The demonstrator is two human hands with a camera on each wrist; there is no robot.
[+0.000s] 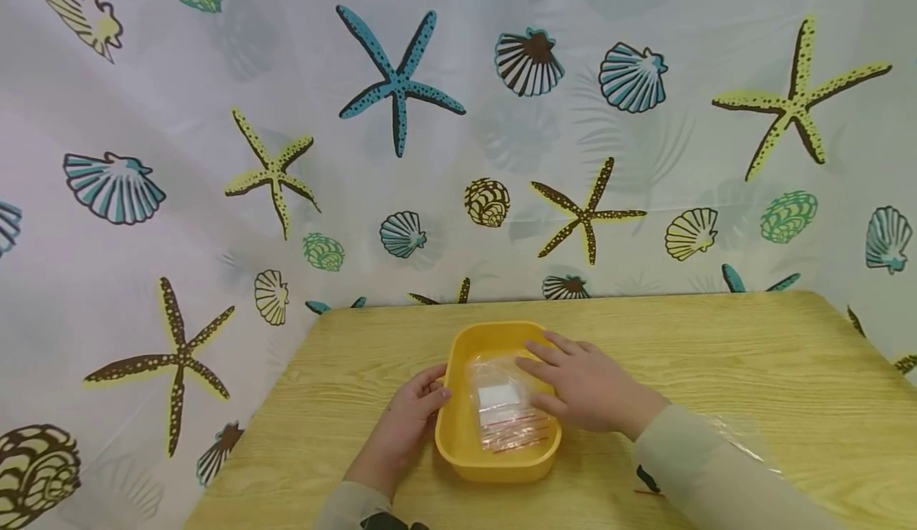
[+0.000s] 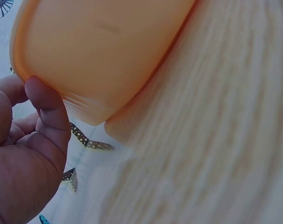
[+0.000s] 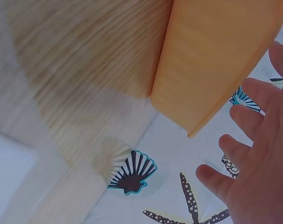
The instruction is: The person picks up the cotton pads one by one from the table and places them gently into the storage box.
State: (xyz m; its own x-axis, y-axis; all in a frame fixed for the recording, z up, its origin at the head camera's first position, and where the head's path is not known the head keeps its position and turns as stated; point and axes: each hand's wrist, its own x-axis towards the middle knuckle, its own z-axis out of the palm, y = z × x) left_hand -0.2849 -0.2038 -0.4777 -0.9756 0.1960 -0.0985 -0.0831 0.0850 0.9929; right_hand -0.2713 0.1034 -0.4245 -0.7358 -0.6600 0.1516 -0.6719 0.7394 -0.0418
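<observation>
A yellow plastic tray with rounded corners stands on the table. Inside it lie several clear zip bags with red lines along their seals and a white patch among them. My left hand grips the tray's left rim, thumb at the edge and fingers against the outer wall; the left wrist view shows the hand at the rim too. Over the right rim hovers my right hand, fingers spread and holding nothing. In the right wrist view its fingers are apart beside the tray's wall.
Another clear bag lies flat on the wood-grain table, partly behind my right sleeve. A white rectangle shows at the lower left of the right wrist view. A curtain printed with shells and starfish hangs behind the table.
</observation>
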